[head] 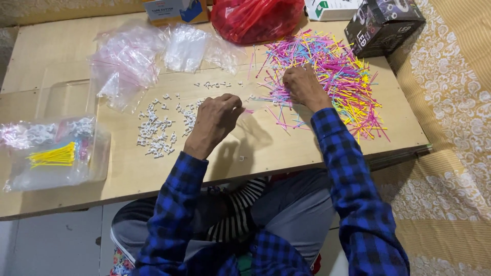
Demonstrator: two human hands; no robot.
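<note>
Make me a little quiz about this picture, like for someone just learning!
1. True or false: the right hand rests on the pile of coloured sticks.
2. What lies nearest the left hand? A) white clips B) black box C) red bag
3. What colour are the bundled sticks inside the clear tub at the table's left end?

Key: 1 true; 2 A; 3 yellow.
</note>
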